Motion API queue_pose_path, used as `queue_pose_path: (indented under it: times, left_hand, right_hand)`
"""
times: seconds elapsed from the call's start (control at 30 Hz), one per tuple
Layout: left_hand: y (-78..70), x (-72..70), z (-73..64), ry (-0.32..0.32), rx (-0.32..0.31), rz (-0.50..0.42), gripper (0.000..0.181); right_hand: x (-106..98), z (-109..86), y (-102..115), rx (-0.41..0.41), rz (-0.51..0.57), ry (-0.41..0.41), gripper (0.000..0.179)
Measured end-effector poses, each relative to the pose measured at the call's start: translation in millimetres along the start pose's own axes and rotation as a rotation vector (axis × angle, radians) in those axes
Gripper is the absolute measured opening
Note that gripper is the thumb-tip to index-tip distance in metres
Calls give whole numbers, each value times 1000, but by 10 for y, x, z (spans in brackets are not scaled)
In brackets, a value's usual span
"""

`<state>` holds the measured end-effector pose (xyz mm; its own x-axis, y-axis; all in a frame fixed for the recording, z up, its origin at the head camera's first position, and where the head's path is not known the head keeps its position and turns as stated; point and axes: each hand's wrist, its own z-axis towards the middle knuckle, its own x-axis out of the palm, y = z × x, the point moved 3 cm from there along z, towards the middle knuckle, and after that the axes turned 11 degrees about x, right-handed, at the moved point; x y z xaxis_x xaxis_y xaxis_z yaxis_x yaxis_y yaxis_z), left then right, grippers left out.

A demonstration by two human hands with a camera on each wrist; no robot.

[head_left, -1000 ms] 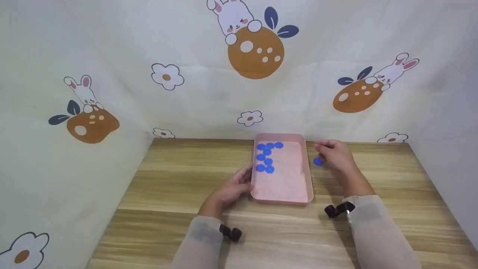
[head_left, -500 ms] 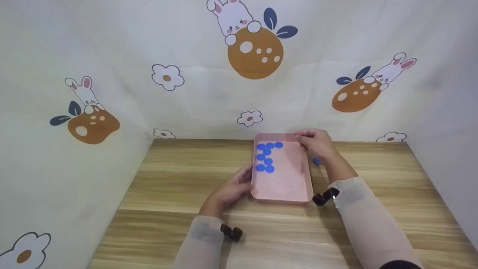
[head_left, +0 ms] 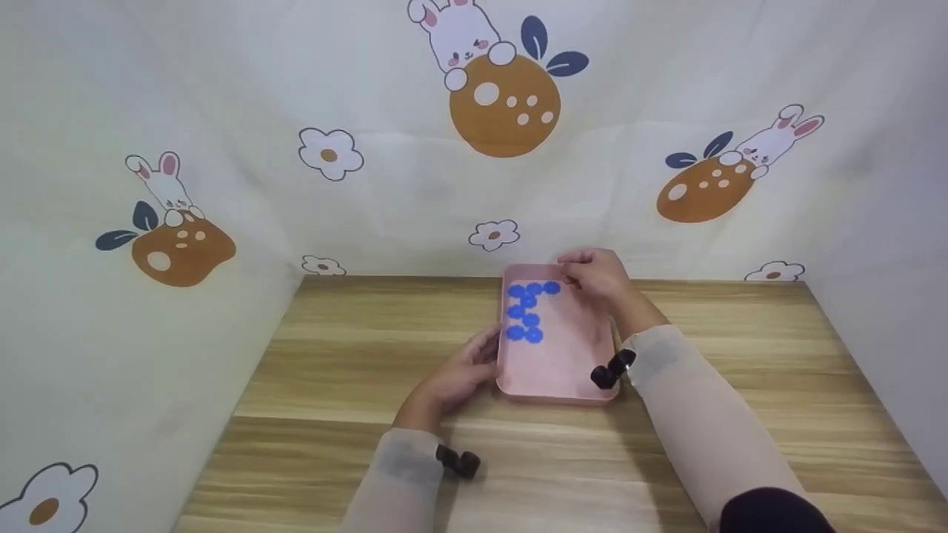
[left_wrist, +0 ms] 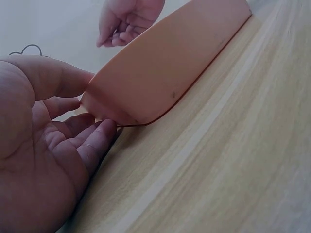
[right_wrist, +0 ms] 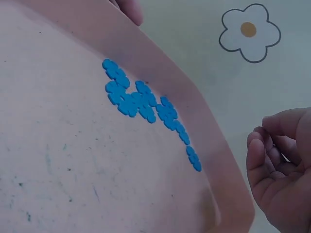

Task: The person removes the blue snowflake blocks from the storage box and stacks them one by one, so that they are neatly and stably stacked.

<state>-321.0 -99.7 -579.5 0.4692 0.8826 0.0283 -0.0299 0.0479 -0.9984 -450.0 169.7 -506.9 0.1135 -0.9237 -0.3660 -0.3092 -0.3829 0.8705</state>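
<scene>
A shallow pink tray [head_left: 557, 374] rests on the wood-look table, with several blue flower-shaped pieces [head_left: 530, 320] lying flat in its far left part. My left hand [head_left: 459, 376] holds the tray's left side; in the left wrist view its thumb [left_wrist: 73, 82] meets the wall near the rim and the other fingertips touch lower down. My right hand [head_left: 598, 274] hovers at the tray's far right corner, fingers curled and thumb near the index fingertip. In the right wrist view that hand [right_wrist: 284, 165] shows no piece; whether something small is hidden between its fingertips is unclear.
A pale cloth [head_left: 415, 192] printed with rabbits, oranges and flowers hangs right behind the tray and along both sides. Black wrist cameras [head_left: 613, 370] sit on both sleeves, the right one over the tray's near right edge. Bare table [head_left: 355, 340] lies left of the tray.
My right hand has moved left from the table beside the tray to its far right corner. The blue piece right of the tray is now hidden by my forearm. My left hand stays put.
</scene>
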Motion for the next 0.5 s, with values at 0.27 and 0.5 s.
queue_pose_path:
  times: [0.27, 0.5]
  left_hand:
    - [-16, 15, -3, 15, 31, 3, 81]
    - [-11, 21, -9, 11, 32, -20, 82]
  right_hand:
    - [207, 155, -122, 59, 50, -30, 29]
    - [271, 258, -190, 80, -34, -77, 26]
